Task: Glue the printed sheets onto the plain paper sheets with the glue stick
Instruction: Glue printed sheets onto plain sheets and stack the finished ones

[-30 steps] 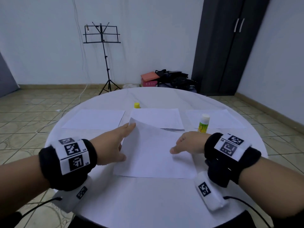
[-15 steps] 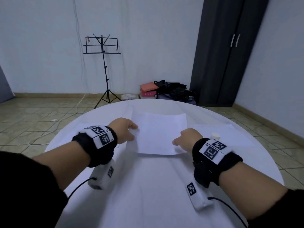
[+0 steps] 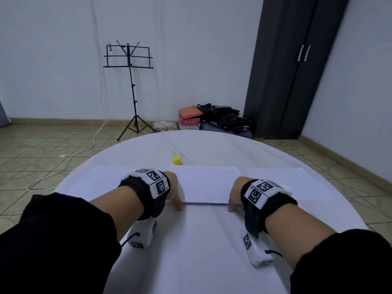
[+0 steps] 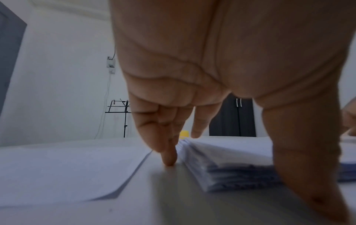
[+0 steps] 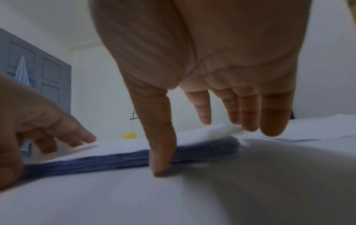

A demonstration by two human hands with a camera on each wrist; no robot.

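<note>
Bracketing paper stack (image 3: 204, 184), fingers (image 4: 169, 158) down.

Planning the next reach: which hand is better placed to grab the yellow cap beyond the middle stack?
Left, probably. The yellow cap stands just past the far left corner of the middle stack, on the side where the left hand rests; the right hand is at the stack's right edge, farther off.

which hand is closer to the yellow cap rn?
Left. The left hand sits at the middle stack's near-left corner, just this side of the yellow cap. The right hand is at the stack's near-right corner, farther across.
</note>
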